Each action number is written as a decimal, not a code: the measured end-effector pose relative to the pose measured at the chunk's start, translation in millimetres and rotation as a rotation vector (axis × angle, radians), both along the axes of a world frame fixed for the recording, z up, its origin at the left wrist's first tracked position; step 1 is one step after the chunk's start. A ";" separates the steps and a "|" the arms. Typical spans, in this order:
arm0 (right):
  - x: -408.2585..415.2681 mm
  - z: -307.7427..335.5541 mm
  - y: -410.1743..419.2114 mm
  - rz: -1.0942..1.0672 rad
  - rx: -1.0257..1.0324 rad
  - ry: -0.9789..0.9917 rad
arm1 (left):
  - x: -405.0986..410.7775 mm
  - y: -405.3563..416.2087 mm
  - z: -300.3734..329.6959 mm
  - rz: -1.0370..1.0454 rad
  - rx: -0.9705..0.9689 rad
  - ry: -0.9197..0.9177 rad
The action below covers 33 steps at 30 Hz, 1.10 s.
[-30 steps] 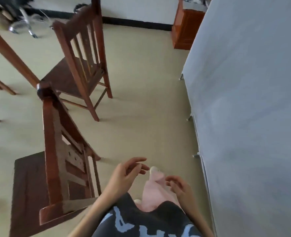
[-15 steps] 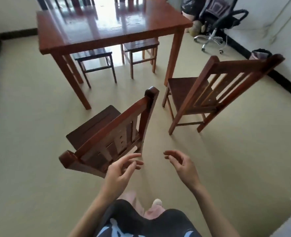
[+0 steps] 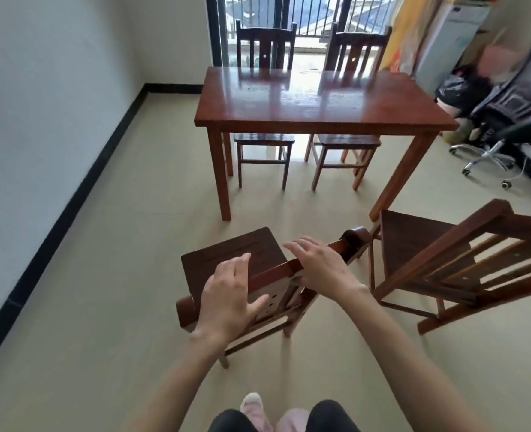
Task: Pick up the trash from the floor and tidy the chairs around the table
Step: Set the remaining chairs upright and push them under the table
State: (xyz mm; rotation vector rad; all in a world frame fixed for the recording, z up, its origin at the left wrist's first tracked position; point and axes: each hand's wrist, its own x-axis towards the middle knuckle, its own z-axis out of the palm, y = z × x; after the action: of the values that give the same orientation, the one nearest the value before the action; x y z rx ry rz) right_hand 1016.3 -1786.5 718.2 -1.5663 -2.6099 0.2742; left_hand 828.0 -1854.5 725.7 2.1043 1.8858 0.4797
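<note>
The person's left hand [image 3: 226,299] lies over the top rail of a dark reddish-brown wooden chair with a slatted back [image 3: 258,275], fingers spread and nearly straight, the grip not closed round the rail. The right hand [image 3: 321,268] rests on the same rail further along, fingers loosely extended, its grip likewise open. The chair stands askew on the pale floor [image 3: 117,307], its seat reaching away from both hands toward the glossy reddish-brown rectangular wooden surface [image 3: 320,101]. Just right of the right hand, a second slatted wooden chair [image 3: 445,260] stands at an angle, apart from the first. Beyond the surface, two more wooden chairs [image 3: 265,48] are tucked in.
</note>
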 end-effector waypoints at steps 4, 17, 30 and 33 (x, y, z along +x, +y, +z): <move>0.9 6.6 20.8 0.071 -0.075 -0.177 | 11.1 14.5 -17.2 0.062 -0.082 0.255; 7.6 2.3 17.3 0.071 0.030 -0.100 | -16.3 41.2 -33.4 -0.199 0.075 0.420; 12.5 -25.4 8.0 -0.215 0.213 -0.059 | -21.6 106.0 -22.2 -0.403 0.081 0.383; 25.3 -25.7 12.8 -0.264 0.205 -0.062 | -23.5 115.1 -24.2 -0.410 0.077 0.383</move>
State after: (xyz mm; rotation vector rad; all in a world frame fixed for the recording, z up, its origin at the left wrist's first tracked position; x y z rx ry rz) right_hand 1041.5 -1773.7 692.5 -1.8405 -2.3453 -0.0593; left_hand 804.5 -1739.4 701.6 2.6976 1.5520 0.0578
